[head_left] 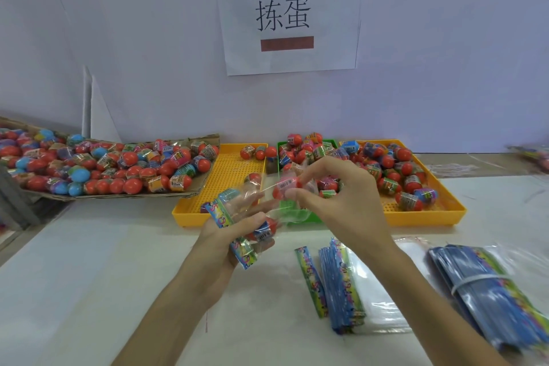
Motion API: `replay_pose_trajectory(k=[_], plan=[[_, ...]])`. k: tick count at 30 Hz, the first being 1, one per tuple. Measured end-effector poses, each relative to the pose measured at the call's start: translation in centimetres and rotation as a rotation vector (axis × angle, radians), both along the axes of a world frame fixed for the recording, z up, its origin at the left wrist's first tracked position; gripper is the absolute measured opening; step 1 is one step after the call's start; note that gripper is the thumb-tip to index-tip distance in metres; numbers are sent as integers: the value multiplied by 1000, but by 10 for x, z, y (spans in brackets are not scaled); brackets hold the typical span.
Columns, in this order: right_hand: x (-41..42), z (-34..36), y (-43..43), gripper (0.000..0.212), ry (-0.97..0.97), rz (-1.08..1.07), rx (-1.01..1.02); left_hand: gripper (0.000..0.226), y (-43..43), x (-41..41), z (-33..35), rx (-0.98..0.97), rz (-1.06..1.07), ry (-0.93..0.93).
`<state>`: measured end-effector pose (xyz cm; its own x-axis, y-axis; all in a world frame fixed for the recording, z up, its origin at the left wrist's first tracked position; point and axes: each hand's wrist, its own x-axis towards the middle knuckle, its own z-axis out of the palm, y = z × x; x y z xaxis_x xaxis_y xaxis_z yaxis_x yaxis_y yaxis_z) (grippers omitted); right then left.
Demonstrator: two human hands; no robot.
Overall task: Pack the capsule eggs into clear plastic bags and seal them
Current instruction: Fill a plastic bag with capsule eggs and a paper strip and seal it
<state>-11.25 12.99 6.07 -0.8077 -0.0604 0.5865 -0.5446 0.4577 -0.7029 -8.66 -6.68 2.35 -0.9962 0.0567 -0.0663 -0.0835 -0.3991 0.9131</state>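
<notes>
My left hand holds a clear bag with an egg inside, above the worktop. My right hand pinches the bag's open end. More eggs fill the yellow tray behind.

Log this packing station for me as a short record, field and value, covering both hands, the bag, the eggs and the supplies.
left hand: grips the clear bag near its printed header
right hand: pinches the bag's open edge
bag contents: at least one capsule egg; exact count unclear
seal: not yet closed
loose eggs: cardboard tray at left, yellow trays and green tray behind the hands
empty bags: loose stack in front, banded bundle at right
wall: paper sign
</notes>
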Motion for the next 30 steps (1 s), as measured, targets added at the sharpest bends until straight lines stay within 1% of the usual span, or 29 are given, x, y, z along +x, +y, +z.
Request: replay_pose_trajectory(k=[2, 5, 7, 11, 12, 15, 16, 19, 24, 27, 30], plan=[[2, -2, -5, 16, -14, 15, -16, 60, 1, 0, 1, -7, 6, 6], [5, -7, -15, 8, -2, 61, 2, 54, 3, 0, 1, 0, 50, -4], [5, -9, -18, 9, 1, 79, 43, 51, 3, 0, 1, -1, 65, -8], [6, -8, -17, 7, 15, 154, 80, 51, 2, 0, 3, 21, 101, -3], [6, -7, -16, 9, 24, 166, 101, 52, 1, 0, 3, 37, 109, -5], [7, -10, -18, 31, 47, 150, 198, 52, 2, 0, 6, 99, 104, -13], [7, -12, -19, 33, 63, 129, 211, 50, 3, 1, 7, 116, 102, -13], [7, -15, -23, 30, 109, 103, 180, 44, 5, 2, 10, 142, 109, -16], [7, -19, -26, 23, 112, 146, 107, 52, 7, 4, 12, 116, 106, -36], [6, -19, -27, 24, 84, 189, 77, 44, 7, 6, 12, 109, 75, -18], [6, -19, -28, 30, 85, 208, 91, 33, 6, 6, 11, 71, 67, -14]])
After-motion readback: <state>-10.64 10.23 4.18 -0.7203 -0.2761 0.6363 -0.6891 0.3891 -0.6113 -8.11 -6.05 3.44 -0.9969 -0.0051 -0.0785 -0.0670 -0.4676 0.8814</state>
